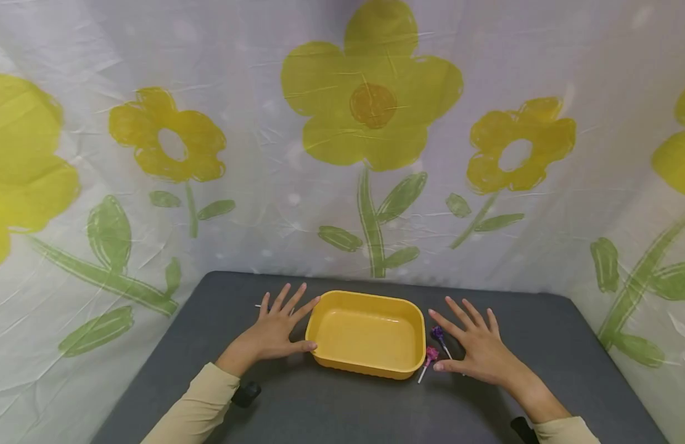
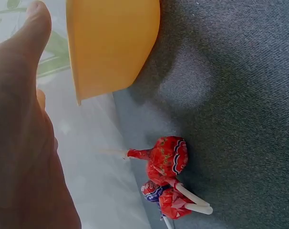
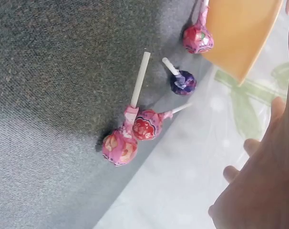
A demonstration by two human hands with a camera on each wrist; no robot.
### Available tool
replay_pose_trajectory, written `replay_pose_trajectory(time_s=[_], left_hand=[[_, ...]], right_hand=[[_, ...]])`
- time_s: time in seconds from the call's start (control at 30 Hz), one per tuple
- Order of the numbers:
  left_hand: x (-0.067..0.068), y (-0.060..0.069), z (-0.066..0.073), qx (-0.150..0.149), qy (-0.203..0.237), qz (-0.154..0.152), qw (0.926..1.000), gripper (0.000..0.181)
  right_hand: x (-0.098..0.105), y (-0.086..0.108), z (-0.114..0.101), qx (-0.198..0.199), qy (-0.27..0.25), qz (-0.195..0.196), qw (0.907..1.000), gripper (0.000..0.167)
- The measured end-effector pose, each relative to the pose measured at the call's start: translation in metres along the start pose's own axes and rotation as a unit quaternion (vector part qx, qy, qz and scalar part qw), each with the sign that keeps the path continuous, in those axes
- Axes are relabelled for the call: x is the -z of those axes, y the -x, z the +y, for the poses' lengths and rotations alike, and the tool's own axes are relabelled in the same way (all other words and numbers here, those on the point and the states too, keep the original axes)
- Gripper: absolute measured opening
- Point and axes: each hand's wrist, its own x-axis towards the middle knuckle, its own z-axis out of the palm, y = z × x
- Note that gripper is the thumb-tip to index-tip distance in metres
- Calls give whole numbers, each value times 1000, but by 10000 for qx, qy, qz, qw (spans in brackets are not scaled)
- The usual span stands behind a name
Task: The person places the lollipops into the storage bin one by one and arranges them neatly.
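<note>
A yellow rectangular basin stands on the dark table between my two hands. My left hand hovers by its left rim with fingers spread; whether a fingertip touches the rim I cannot tell. Below that hand, red-wrapped lollipops and a blue-and-red lollipop lie in a cluster, mostly hidden in the head view. On the right, my right hand is held with fingers spread, nothing gripped. Beside it lie a pink lollipop and a purple lollipop. More pink lollipops show under it in the right wrist view.
The dark grey cloth-like tabletop extends around the basin. A pale curtain printed with yellow flowers hangs behind the table and along both sides.
</note>
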Motion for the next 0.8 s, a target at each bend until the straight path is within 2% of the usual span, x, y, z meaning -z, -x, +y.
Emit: replay_pose_trajectory(time_s=[0.23,0.63,0.8], left_hand=[[-3,-2,0,11,158,-3,9999,97],[-5,-9,-1,58,484,-198,9986,100],[-4,-11,0,183,534,-462,9973,103]], right_hand=[[-2,-1,5,9,38,-41,10000,100],[3,-3,12,-36,-115,-64,9999,105],[5,-2,17,-53,-211,-72,9997,106]])
